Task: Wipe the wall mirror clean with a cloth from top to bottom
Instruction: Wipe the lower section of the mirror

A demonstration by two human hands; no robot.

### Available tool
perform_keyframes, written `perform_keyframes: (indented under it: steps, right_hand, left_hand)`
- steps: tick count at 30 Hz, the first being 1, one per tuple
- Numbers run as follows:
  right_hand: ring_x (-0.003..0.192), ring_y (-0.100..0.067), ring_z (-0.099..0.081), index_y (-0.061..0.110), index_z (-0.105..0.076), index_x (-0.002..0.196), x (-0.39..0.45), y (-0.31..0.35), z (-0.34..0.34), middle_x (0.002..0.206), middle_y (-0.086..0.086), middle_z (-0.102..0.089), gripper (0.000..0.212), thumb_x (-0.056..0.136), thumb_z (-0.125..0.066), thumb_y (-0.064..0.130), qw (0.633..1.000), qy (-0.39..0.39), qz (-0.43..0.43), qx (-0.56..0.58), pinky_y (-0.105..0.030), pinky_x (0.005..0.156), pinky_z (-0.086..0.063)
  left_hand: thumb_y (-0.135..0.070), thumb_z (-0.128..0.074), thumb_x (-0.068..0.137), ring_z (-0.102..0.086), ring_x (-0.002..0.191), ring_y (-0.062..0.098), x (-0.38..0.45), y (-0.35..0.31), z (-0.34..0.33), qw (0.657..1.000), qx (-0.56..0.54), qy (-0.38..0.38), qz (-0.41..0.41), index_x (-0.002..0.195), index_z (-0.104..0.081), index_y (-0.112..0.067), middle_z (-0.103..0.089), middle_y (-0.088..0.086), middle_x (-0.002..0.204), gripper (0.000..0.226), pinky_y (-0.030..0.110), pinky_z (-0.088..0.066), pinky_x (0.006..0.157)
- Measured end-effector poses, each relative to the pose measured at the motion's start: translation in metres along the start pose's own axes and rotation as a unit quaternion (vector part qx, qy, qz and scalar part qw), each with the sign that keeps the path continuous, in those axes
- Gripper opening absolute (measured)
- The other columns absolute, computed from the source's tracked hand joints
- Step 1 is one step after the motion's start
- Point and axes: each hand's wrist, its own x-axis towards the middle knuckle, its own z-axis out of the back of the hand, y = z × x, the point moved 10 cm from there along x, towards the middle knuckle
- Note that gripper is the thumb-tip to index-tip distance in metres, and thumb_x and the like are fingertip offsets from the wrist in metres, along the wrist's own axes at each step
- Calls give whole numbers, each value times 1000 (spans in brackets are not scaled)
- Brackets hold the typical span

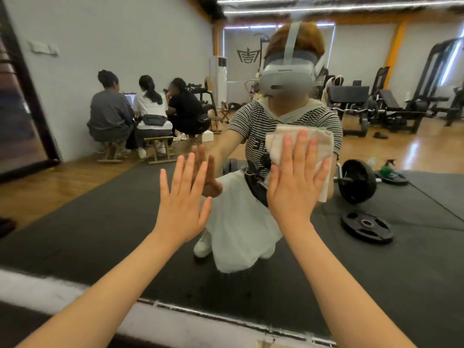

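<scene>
Cloth: pinned flat against mirror under right hand, fingers straight, slightly spread, for even wiping pressure. Left hand: bare, fingers spread, seemingly braced on glass for balance.

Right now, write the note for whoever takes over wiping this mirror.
Left hand: open, fingers straight, flat against the wall mirror, holding nothing.
Right hand: open, fingers straight, pressing the cloth flat on the glass.
Position: cloth sits in the lower part of the mirror, not far above the bottom edge; the person is crouched low.
Done: cannot tell from this view how much of the upper glass has been wiped.
Left: carry the cloth down over the strip to the bottom edge, then check the upper glass for streaks.
</scene>
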Motion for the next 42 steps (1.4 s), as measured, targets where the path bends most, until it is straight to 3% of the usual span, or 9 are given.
perform_keyframes:
  steps: [7,10,15,20,24,28,33,37,42]
  right_hand:
    - [143,-32,-14,9,-20,151,-3,4,1,155,-18,-29,59,97,-33,29,1000,11,-7,-11,-45,117,5]
    - [149,-26,-1,9,-18,152,-9,8,-2,156,-16,-24,60,97,-32,29,1000,17,-4,-19,-44,117,8]
    - [149,-17,12,21,5,155,-10,6,-5,163,-2,9,58,103,-14,37,999,10,5,-41,-43,119,10]
    - [149,-14,10,16,-5,156,-10,6,-2,155,-16,-24,64,98,-29,29,998,-5,-14,-58,-40,119,10]
    - [149,-15,8,8,-18,151,-10,6,0,154,-21,-26,58,97,-32,26,997,0,-27,-76,-38,119,9]
    - [143,-31,-10,3,-21,148,-13,10,0,151,-27,-29,56,95,-33,21,995,17,-50,-80,-36,118,7]
    - [142,-33,-10,4,-20,147,-14,11,1,149,-28,-30,58,94,-35,22,993,47,-65,-89,-39,118,4]
    - [140,-34,-16,7,-23,147,-16,14,1,150,-27,-31,57,95,-35,28,994,54,-64,-68,-46,114,-3]
    - [142,-30,-17,9,-28,146,-5,8,10,150,-22,-34,53,105,-13,40,990,41,24,-130,-43,116,10]
  left_hand:
    - [-37,-35,90,5,149,27,-3,39,6,1000,3,-7,11,149,-19,-1,-16,21,156,71,45,10,117]
    - [-38,-35,90,6,149,26,4,53,2,1000,-2,-11,10,149,-18,0,-12,19,157,72,45,10,118]
    - [-37,-35,89,15,148,21,22,80,4,998,-26,-52,11,150,-14,0,-11,19,157,74,44,11,118]
    - [-38,-34,93,9,149,23,30,94,-7,993,-57,-100,-34,153,-11,-2,-8,14,160,73,47,7,119]
    - [-38,-33,94,11,149,22,29,94,-9,988,-83,-126,-41,155,-6,-7,-10,14,159,74,49,5,118]
    - [-37,-32,96,12,149,22,28,96,-11,987,-104,-108,-50,153,-12,-4,-10,15,159,69,47,10,118]
    - [-37,-30,94,13,149,23,26,93,-17,989,-86,-100,-64,154,1,-8,15,8,162,74,48,13,117]
    - [-36,-30,95,12,149,23,27,95,-17,987,-98,-116,-61,154,1,-8,-3,15,160,72,48,11,117]
    - [-36,-31,95,0,149,29,28,93,-15,983,-114,-129,-59,154,1,-8,-10,16,158,73,50,6,117]
